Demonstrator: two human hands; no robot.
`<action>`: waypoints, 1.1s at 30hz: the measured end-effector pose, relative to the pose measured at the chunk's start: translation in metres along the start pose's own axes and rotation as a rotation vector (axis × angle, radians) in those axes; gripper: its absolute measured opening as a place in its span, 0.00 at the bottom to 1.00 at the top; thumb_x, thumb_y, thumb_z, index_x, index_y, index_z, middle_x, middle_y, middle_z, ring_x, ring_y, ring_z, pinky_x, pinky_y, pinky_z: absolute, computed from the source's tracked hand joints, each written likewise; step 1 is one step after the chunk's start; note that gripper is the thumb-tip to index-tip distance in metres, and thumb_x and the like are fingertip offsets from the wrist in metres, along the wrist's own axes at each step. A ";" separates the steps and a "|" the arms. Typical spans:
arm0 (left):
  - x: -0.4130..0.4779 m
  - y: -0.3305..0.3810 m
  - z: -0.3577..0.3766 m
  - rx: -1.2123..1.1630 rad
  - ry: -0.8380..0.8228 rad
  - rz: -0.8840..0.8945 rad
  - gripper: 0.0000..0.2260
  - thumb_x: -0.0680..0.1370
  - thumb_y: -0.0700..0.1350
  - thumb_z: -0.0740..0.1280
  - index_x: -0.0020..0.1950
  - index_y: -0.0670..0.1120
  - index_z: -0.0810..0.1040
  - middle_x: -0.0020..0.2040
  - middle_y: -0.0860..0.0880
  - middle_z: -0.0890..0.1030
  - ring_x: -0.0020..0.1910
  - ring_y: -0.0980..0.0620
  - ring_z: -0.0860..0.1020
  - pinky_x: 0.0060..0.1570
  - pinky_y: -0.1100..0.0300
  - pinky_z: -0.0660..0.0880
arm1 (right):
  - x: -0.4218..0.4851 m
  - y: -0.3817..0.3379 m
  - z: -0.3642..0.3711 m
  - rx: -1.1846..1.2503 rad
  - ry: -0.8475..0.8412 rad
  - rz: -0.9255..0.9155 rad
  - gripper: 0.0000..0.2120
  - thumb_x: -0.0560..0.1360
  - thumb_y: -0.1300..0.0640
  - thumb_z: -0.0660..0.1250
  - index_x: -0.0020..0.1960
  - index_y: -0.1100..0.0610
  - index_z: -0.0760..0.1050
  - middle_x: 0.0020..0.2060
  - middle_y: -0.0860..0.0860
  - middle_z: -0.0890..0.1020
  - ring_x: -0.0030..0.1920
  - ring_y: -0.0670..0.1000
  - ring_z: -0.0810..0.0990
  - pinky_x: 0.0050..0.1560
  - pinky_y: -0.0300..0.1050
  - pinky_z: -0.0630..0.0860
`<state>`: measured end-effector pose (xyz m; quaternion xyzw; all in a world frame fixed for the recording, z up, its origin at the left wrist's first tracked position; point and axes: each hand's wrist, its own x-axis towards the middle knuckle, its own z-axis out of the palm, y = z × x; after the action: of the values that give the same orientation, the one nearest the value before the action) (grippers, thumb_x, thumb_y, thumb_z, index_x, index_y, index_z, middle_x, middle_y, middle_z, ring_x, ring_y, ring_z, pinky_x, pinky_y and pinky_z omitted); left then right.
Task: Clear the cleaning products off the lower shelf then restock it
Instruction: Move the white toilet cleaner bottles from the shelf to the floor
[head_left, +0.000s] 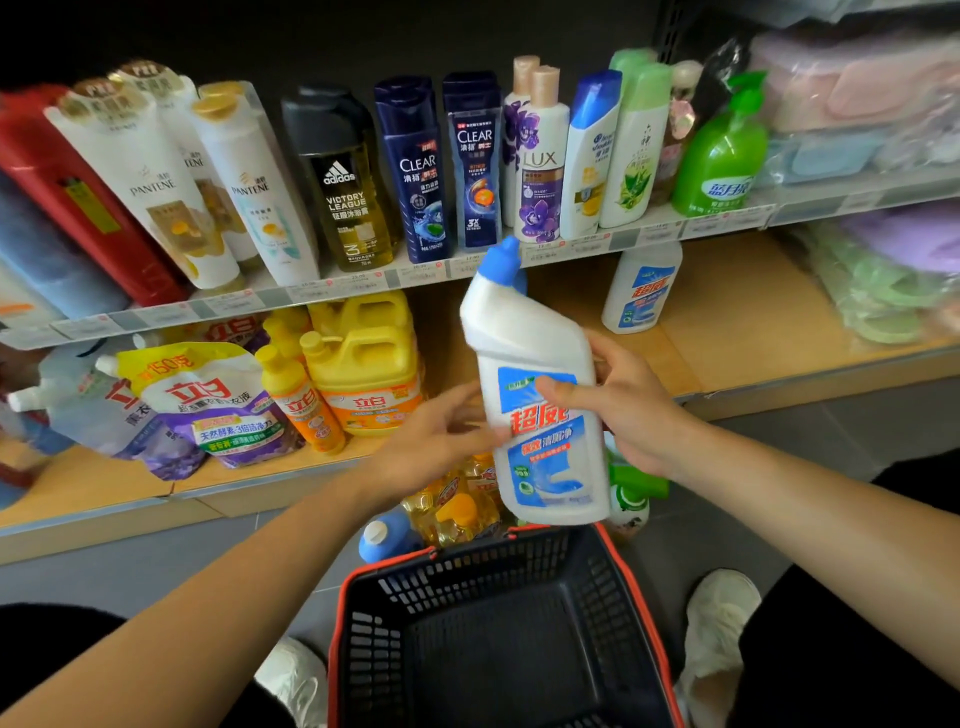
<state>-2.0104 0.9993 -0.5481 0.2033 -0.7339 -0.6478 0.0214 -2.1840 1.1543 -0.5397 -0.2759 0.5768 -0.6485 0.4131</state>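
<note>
Lighting is even and moderately bright, coming from overhead; there are no hard shadows. The white cleaner bottle (540, 374) held between the fingers (457, 413) is sharp, its label legible, with a soft sheen above the fingertips. The fingers at its left edge are slightly soft. Behind the fingers, the recess under the upper shelf (363, 283) is shaded. Far to either side of the fingers, goods smear and shelf lines bow from wide-angle distortion. Below the fingers, the inside of the basket (467, 587) is dim.

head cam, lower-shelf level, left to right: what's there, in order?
Translucent spouted refill pouch → yellow-and-purple detergent pouch → slim orange-yellow bottle → large yellow handled jug → white blue-capped cleaner bottle held in front → white blue-labelled bottle standing at the back → pale green bagged goods.
</note>
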 end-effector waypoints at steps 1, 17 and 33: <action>-0.001 -0.006 0.007 0.003 -0.038 -0.034 0.23 0.74 0.49 0.75 0.69 0.52 0.76 0.62 0.53 0.83 0.61 0.53 0.82 0.62 0.49 0.79 | 0.000 -0.002 0.000 0.036 0.015 0.001 0.30 0.64 0.57 0.80 0.64 0.54 0.75 0.53 0.56 0.86 0.52 0.59 0.86 0.44 0.53 0.84; 0.000 -0.004 0.020 -0.507 0.368 -0.029 0.32 0.66 0.43 0.78 0.66 0.36 0.71 0.58 0.39 0.84 0.54 0.41 0.85 0.44 0.48 0.84 | -0.004 -0.011 -0.026 -0.128 0.172 0.388 0.23 0.74 0.37 0.70 0.57 0.54 0.79 0.47 0.55 0.87 0.48 0.56 0.86 0.43 0.47 0.82; -0.010 0.039 0.014 0.370 0.396 0.283 0.24 0.60 0.56 0.82 0.52 0.50 0.80 0.46 0.54 0.83 0.44 0.54 0.84 0.40 0.47 0.82 | 0.003 -0.011 -0.011 -1.101 -0.248 -0.301 0.44 0.61 0.36 0.80 0.73 0.41 0.66 0.64 0.42 0.78 0.61 0.46 0.77 0.59 0.51 0.77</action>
<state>-2.0161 1.0186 -0.5106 0.2217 -0.8421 -0.4413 0.2169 -2.1972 1.1578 -0.5310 -0.6027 0.7307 -0.2677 0.1767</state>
